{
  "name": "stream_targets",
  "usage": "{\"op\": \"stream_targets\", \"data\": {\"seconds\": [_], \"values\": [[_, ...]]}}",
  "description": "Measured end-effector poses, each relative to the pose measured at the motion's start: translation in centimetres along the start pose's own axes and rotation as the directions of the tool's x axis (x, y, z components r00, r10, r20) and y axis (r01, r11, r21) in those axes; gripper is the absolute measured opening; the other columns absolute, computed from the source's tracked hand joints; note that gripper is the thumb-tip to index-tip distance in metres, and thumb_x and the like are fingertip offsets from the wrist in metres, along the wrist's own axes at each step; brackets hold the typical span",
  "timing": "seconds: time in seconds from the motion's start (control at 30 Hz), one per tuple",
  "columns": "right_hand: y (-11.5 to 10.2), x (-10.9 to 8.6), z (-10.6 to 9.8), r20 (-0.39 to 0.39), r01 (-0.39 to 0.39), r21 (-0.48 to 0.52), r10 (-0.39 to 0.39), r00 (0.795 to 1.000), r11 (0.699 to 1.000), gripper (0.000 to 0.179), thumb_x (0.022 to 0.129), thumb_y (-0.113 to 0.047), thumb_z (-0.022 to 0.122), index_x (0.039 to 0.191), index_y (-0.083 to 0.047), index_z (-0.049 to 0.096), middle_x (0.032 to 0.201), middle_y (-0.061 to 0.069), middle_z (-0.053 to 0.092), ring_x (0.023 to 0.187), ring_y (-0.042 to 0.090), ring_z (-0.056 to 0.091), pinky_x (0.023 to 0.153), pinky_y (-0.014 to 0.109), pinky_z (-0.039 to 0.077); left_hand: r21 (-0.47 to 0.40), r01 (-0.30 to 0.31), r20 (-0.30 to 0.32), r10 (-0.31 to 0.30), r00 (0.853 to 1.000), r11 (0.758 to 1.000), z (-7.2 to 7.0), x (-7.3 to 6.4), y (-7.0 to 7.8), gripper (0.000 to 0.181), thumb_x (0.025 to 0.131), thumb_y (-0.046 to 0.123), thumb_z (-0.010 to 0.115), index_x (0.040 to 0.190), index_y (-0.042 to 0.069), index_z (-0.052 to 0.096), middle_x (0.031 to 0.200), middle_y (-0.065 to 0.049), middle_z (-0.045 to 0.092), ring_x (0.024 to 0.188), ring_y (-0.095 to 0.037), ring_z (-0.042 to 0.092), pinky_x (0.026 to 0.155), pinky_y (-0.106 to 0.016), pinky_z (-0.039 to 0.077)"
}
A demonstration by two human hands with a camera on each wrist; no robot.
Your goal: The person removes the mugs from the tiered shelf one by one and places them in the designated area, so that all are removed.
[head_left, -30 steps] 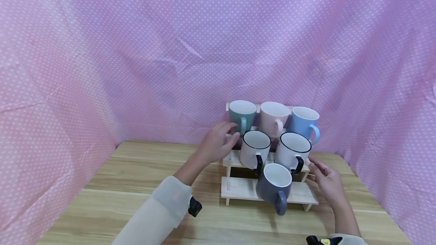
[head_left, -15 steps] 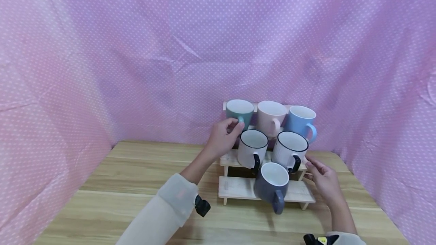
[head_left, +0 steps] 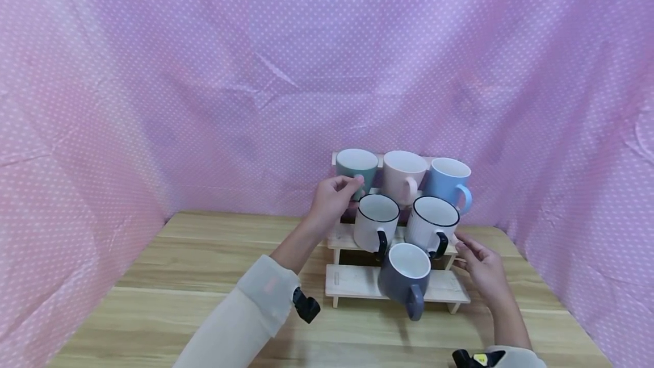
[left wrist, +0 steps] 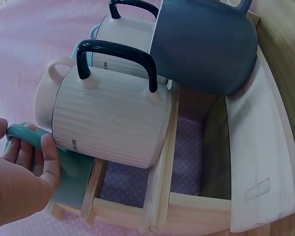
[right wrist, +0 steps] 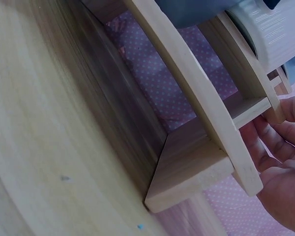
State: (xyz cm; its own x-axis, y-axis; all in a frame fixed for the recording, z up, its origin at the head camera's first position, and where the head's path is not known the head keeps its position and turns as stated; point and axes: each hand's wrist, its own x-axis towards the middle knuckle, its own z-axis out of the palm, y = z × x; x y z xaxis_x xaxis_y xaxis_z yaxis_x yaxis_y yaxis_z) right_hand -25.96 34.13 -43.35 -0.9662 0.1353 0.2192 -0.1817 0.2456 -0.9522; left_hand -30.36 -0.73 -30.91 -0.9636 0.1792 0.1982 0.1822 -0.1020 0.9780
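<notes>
In the head view my left hand (head_left: 331, 200) pinches the handle of a green mug (head_left: 347, 170) at the left of the top step. The left wrist view shows thumb and fingers around that green handle (left wrist: 25, 133). My right hand (head_left: 482, 271) grips the right end of the middle step of a three-step wooden rack (head_left: 352, 281); the right wrist view shows its fingers (right wrist: 273, 142) under the step's end. A pink mug (head_left: 398, 170) and a blue mug (head_left: 443, 182) share the top step with the green one.
Two white mugs with black handles, the left white mug (head_left: 373, 231) and right white mug (head_left: 426, 229), stand on the middle step. A dark grey mug (head_left: 401, 283) sits on the lowest step. Behind the wooden table (head_left: 219, 254) hangs a pink dotted cloth (head_left: 255, 101).
My left hand has moved right from beside the green mug and now pinches its handle. My right hand keeps its place at the rack's right end. The head view has shifted slightly.
</notes>
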Motion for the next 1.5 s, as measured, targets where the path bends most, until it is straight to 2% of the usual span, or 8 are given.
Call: {"op": "stream_targets", "data": {"seconds": [0.27,0.43,0.7,0.77,0.9,0.97,1.3,1.5], "values": [[-0.1,0.0,0.3,0.006,0.002,-0.032,-0.002,1.000,0.999,0.056,0.109,-0.027,0.051,0.149,0.010,0.041,0.112,-0.033,0.056,0.095,-0.004,0.065,0.085,0.027,0.061,-0.014,-0.007,-0.031,0.007,0.999,1.000,-1.2,-0.2,0.2,0.036,0.102,0.036,0.065,0.104,0.000,0.069,0.105,-0.009,0.065,0.095,-0.019,0.063,0.091,-0.042,0.061],[-0.3,0.0,0.5,0.002,0.005,-0.029,-0.005,1.000,1.000,0.055,0.109,-0.027,0.052,0.149,0.010,0.042,0.114,-0.029,0.059,0.093,-0.001,0.067,0.084,0.027,0.061,-0.013,-0.014,-0.057,0.013,0.998,1.000,-2.5,-0.2,0.3,0.034,0.103,0.034,0.064,0.097,0.001,0.068,0.096,-0.007,0.064,0.087,-0.016,0.061,0.079,-0.034,0.060],[-0.3,-0.1,0.5,0.003,-0.023,-0.091,0.023,1.000,0.996,0.058,0.109,-0.034,0.049,0.151,0.006,0.042,0.138,0.005,0.056,0.096,-0.004,0.065,0.088,0.030,0.061,-0.041,-0.047,-0.086,0.044,0.995,0.998,-4.3,0.2,0.3,0.028,0.103,0.026,0.063,0.090,0.001,0.065,0.083,-0.005,0.060,0.076,-0.015,0.057,0.068,-0.028,0.057],[-0.3,-0.2,0.4,-0.001,-0.025,-0.082,0.025,1.000,0.996,0.058,0.109,-0.034,0.050,0.151,0.006,0.043,0.134,0.000,0.059,0.095,-0.002,0.066,0.088,0.030,0.061,-0.041,-0.051,-0.084,0.047,0.995,0.998,-4.6,0.2,0.3,0.028,0.103,0.025,0.063,0.091,-0.001,0.064,0.083,-0.005,0.059,0.076,-0.016,0.057,0.067,-0.027,0.057],[-0.4,-0.2,0.3,-0.004,-0.017,-0.053,0.017,1.000,0.998,0.057,0.109,-0.030,0.051,0.150,0.009,0.042,0.115,-0.027,0.060,0.092,0.000,0.068,0.085,0.029,0.061,-0.017,-0.054,-0.091,0.052,0.994,0.998,-5.3,0.0,0.4,0.029,0.103,0.023,0.063,0.094,-0.004,0.064,0.084,-0.008,0.059,0.078,-0.018,0.059,0.073,-0.033,0.059],[-0.3,-0.2,0.2,-0.004,-0.013,-0.040,0.013,1.000,0.999,0.057,0.109,-0.029,0.052,0.149,0.009,0.042,0.110,-0.033,0.058,0.091,0.000,0.068,0.085,0.029,0.062,0.002,-0.060,-0.091,0.060,0.994,0.998,-5.8,-0.1,0.4,0.029,0.104,0.023,0.062,0.093,-0.004,0.063,0.085,-0.009,0.059,0.080,-0.019,0.059,0.077,-0.036,0.060],[0.1,-0.4,0.1,0.008,-0.025,-0.064,0.026,1.000,0.998,0.057,0.109,-0.031,0.051,0.151,0.008,0.041,0.113,-0.031,0.058,0.094,-0.003,0.066,0.088,0.022,0.059,-0.002,-0.100,-0.034,0.100,0.994,0.995,-9.0,-0.8,-0.1,0.028,0.106,0.020,0.057,0.097,-0.006,0.061,0.094,-0.009,0.061,0.089,-0.024,0.061,0.079,-0.033,0.060],[-0.4,-0.5,0.0,-0.001,-0.043,-0.084,0.043,0.999,0.996,0.061,0.108,-0.036,0.051,0.151,0.007,0.041,0.115,-0.027,0.059,0.092,-0.001,0.067,0.087,0.020,0.058,-0.016,-0.131,-0.061,0.130,0.990,0.991,-11.0,-1.0,0.0,0.026,0.107,0.018,0.054,0.092,-0.003,0.060,0.087,-0.006,0.061,0.084,-0.022,0.061,0.077,-0.034,0.062]]}}
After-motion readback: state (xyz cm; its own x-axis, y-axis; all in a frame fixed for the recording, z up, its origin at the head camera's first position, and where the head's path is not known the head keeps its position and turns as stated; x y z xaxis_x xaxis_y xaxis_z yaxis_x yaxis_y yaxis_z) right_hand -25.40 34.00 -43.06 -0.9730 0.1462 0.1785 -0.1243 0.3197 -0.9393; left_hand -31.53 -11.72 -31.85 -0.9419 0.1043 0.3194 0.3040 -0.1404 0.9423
